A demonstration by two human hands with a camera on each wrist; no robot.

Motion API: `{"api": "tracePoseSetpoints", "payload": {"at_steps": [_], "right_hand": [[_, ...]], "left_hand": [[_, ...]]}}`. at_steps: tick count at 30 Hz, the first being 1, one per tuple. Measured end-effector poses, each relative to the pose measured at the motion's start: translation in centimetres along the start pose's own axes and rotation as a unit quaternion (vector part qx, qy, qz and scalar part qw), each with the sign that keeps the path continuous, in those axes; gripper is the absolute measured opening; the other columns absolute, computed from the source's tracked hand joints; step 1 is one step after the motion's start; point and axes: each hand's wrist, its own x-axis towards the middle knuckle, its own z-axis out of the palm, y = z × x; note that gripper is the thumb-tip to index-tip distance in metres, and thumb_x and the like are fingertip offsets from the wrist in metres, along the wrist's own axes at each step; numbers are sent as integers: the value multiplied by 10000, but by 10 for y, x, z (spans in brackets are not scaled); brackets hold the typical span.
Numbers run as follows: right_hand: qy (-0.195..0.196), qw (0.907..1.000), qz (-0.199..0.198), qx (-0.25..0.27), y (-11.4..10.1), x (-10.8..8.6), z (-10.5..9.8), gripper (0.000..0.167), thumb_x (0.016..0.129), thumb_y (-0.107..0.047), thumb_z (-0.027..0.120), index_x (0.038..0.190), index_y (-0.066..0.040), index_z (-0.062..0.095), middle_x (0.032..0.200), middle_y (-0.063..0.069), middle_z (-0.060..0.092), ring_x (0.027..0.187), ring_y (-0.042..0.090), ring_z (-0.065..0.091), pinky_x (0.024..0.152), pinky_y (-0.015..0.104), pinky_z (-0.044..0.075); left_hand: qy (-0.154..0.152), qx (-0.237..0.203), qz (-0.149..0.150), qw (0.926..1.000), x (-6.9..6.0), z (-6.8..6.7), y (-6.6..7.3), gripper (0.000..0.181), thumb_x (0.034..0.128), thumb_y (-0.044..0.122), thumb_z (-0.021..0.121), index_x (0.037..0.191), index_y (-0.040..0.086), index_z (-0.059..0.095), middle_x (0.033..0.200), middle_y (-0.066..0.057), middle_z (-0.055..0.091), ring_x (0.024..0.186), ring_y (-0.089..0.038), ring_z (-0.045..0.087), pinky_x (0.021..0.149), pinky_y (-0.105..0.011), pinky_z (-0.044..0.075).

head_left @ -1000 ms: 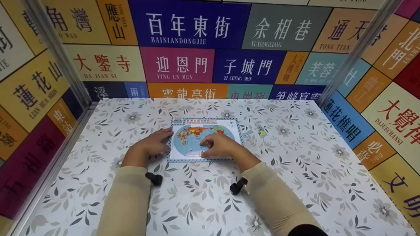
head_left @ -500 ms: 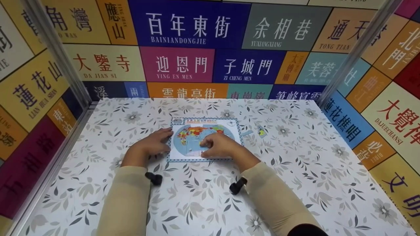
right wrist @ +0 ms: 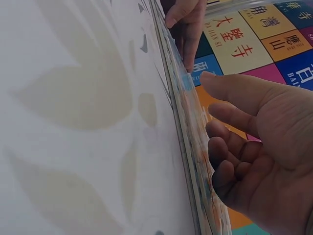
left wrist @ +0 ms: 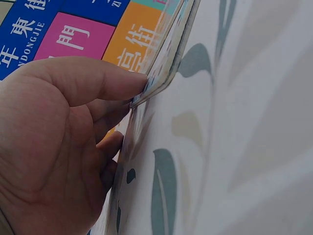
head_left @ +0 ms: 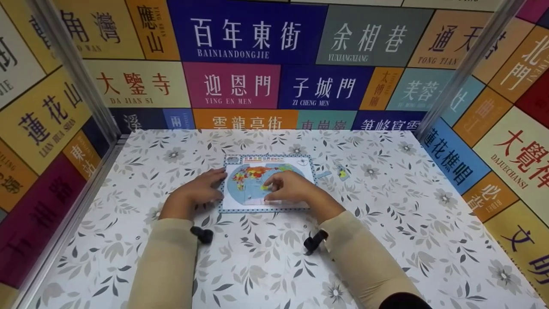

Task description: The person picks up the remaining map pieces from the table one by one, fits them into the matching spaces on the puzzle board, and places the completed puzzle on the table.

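Since half a second ago, the right hand (head_left: 294, 187) has shifted slightly toward the right of the frame, over the map puzzle (head_left: 253, 174) at the centre. Its fingers curl loosely, thumb apart from index, pinching nothing; whether they touch the surface, I cannot tell. At the puzzle's left edge, the left hand (head_left: 193, 191) has its thumb and fingers spread, touching the border. Right of the puzzle, a blue strip (head_left: 324, 174) and a colourful piece (head_left: 342, 173) lie on the floral tabletop (head_left: 253, 266)
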Motion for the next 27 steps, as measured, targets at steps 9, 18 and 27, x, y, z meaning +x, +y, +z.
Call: {"api": "tracePoseSetpoints", "payload": {"at_steps": [9, 18, 27], "right_hand": [[439, 9988, -129, 162, 8, -9, -19, 431, 948, -327, 821, 1320, -123, 745, 1055, 56, 694, 883, 186, 666, 749, 356, 562], [879, 9950, 467, 41, 28, -22, -39, 412, 923, -346, 839, 1294, -182, 768, 1021, 28, 694, 858, 189, 651, 704, 321, 534], [1152, 9885, 957, -196, 53, -39, -64, 419, 929, -328, 824, 1303, -156, 741, 1030, 31, 672, 852, 195, 592, 678, 311, 506]], "left_hand": [[35, -60, -72, 9999, -1, 0, 2, 863, 911, 167, 669, 1693, 319, 338, 1817, 149, 119, 1714, -276, -2, 1374, -615, 51], [43, -14, -91, 9999, -1, 1, 3, 861, 911, 189, 680, 1688, 339, 343, 1810, 181, 119, 1715, -261, 2, 1372, -617, 48], [49, 149, 158, 9998, -1, 1, 0, 820, 951, 218, 654, 1701, 260, 325, 1826, 84, 132, 1711, -307, 20, 1372, -622, 57]]}}
